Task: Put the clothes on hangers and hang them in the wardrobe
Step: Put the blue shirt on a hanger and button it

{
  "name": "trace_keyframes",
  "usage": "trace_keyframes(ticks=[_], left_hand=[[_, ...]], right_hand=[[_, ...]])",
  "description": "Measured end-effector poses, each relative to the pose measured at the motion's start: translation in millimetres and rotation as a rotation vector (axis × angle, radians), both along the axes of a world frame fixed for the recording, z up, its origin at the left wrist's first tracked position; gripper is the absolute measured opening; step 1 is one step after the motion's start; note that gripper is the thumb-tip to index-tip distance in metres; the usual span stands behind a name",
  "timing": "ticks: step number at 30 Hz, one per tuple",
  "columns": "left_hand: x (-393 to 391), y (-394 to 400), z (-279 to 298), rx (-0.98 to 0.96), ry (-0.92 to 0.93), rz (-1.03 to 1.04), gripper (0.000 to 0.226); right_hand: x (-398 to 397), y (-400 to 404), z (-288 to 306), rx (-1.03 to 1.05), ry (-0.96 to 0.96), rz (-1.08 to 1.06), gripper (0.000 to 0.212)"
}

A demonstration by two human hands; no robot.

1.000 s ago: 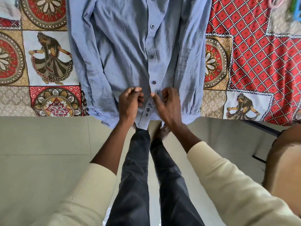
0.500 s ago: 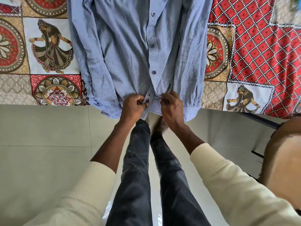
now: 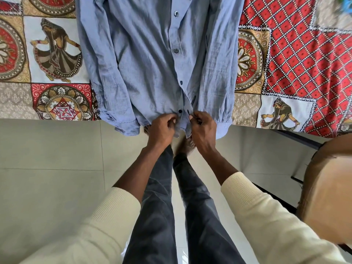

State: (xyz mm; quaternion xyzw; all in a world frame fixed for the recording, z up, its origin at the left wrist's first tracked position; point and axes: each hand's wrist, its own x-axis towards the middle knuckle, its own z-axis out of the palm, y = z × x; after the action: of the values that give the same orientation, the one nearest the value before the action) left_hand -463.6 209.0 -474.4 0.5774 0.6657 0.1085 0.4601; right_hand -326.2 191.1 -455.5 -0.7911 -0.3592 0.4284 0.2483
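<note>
A light blue button-up shirt (image 3: 152, 60) lies flat on the patterned bedspread (image 3: 297, 60), its hem hanging over the bed's near edge. My left hand (image 3: 162, 128) pinches the left side of the front placket at the hem. My right hand (image 3: 203, 126) pinches the right side, next to the lowest dark button (image 3: 180, 111). The two hands sit close together at the shirt's bottom. The collar is out of view at the top, and no hanger shows.
The bed's edge runs across the view above a pale tiled floor (image 3: 51, 168). My legs in dark trousers (image 3: 162, 206) stand against the bed. A brown object (image 3: 327, 183) fills the right edge.
Both hands have moved down the shirt's placket from around the second-lowest button to the hem, and now pinch the fabric at the lowest button.
</note>
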Motion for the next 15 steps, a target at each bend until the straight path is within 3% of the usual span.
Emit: trace_keyframes(ticks=[4,10,15], left_hand=[[7.9,7.1,5.4,0.039,-0.027,0.177,0.011],[19.6,20.1,0.1,0.027,0.000,0.093,0.017],[24.0,23.9,1.9,-0.005,0.031,0.144,0.010]], right_hand=[[0.7,7.0,2.1,-0.023,0.055,-0.054,0.010],[2.9,11.4,1.4,-0.027,0.100,-0.053,0.012],[6.0,14.2,-0.8,-0.066,0.093,0.026,0.009]])
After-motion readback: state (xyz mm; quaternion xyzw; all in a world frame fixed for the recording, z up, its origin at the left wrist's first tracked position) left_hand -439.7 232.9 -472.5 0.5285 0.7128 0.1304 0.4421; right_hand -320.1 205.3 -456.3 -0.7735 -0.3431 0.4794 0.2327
